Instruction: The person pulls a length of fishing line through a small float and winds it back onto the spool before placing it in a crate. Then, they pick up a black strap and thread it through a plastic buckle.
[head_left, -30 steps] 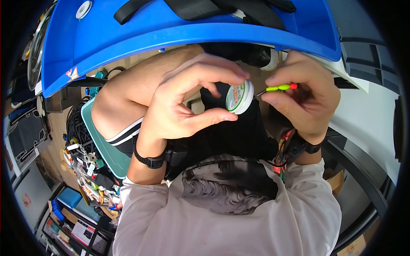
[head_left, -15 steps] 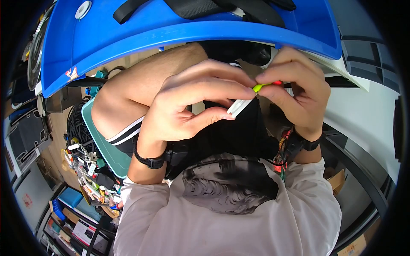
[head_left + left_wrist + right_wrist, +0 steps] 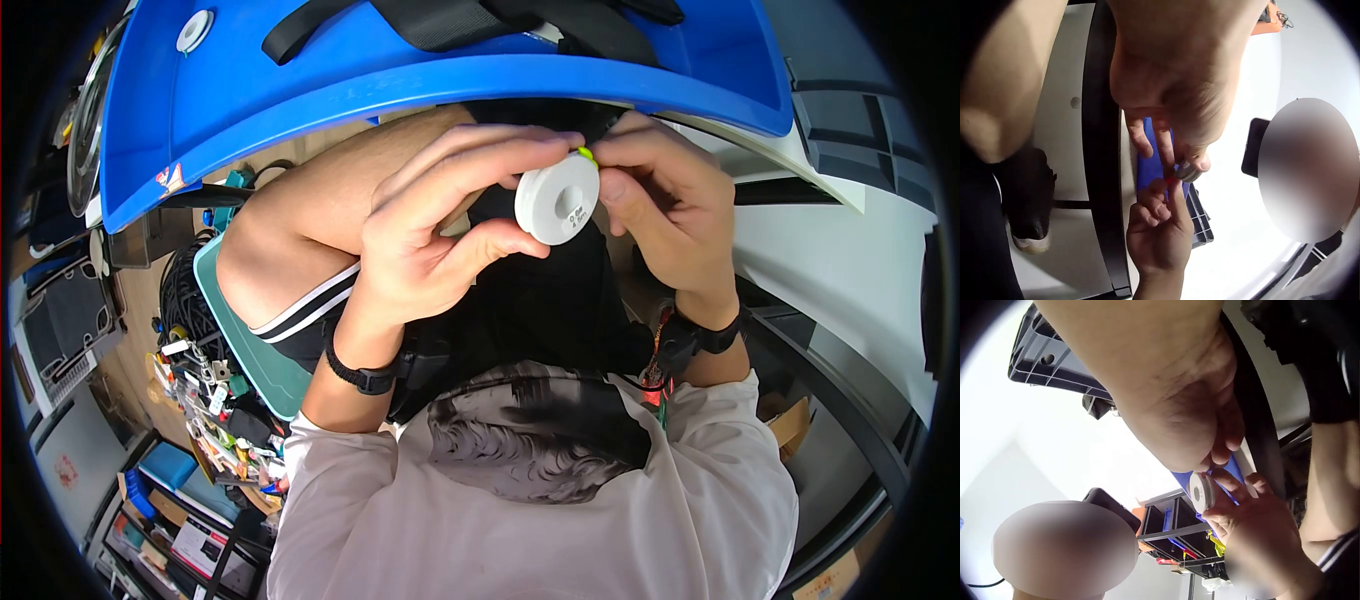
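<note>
My left hand (image 3: pixel 425 220) holds a white spool (image 3: pixel 537 212) by its rim, thumb below and fingers above. The spool's white face with small dark print and a round hub is turned up to the head camera. At its upper right edge my right hand (image 3: pixel 672 195) pinches a small yellow-green fishing float (image 3: pixel 587 154), mostly hidden behind fingers and spool. A bit of the float's red end (image 3: pixel 1170 180) shows between the fingers in the left wrist view. In the right wrist view the spool (image 3: pixel 1200 490) sits close against the right fingertips.
A blue tray (image 3: pixel 450 78) stands in front, holding black straps (image 3: pixel 450 22) and another white spool (image 3: pixel 195 32). A teal bin (image 3: pixel 255 335) is left of the bare leg, beside cluttered small items (image 3: pixel 225 420). Dark metal framing (image 3: pixel 840 380) runs along the right.
The right hand has moved left with the float, up to the spool. The left hand has turned the spool from its green-labelled side, past edge-on, to the plain white face.
</note>
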`<action>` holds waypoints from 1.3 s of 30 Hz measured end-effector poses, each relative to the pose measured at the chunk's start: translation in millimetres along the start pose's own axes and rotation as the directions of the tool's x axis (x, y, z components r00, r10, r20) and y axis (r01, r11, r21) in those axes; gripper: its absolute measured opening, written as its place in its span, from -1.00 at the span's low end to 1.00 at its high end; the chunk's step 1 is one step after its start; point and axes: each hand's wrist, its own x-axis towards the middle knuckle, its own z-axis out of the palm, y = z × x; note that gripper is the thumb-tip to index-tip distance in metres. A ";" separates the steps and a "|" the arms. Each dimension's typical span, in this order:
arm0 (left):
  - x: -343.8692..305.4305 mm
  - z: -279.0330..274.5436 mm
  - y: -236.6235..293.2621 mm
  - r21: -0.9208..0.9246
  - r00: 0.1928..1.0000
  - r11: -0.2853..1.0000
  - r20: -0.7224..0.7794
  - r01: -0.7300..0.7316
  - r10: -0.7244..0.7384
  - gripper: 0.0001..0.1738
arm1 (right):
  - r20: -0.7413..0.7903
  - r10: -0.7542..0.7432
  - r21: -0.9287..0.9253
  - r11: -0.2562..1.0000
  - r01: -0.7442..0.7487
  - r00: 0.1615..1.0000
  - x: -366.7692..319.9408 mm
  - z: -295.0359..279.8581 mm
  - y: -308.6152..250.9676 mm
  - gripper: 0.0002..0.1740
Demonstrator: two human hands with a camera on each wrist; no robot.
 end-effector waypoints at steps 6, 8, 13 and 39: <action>-1.1 -8.5 -6.8 0.122 0.992 0.992 0.126 -0.018 0.003 -0.27 | 0.000 0.092 -0.019 0.996 -0.092 0.996 -3.0 2.0 0.6 -0.83; -0.2 -9.5 -4.9 0.150 0.988 0.987 0.147 -0.057 0.035 -0.28 | 0.005 0.093 -0.028 0.995 -0.092 0.996 -3.4 3.5 0.3 -0.82; -2.3 3.1 -9.2 0.176 0.990 0.976 -0.042 -0.129 0.138 -0.30 | 0.031 0.182 0.179 0.966 -0.184 0.983 -6.3 7.0 -8.2 -0.72; -7.3 6.6 -12.2 0.152 0.957 0.977 -0.227 -0.151 0.184 -0.31 | -0.040 -0.406 -0.459 0.819 0.344 0.913 -3.7 23.7 -31.1 -0.63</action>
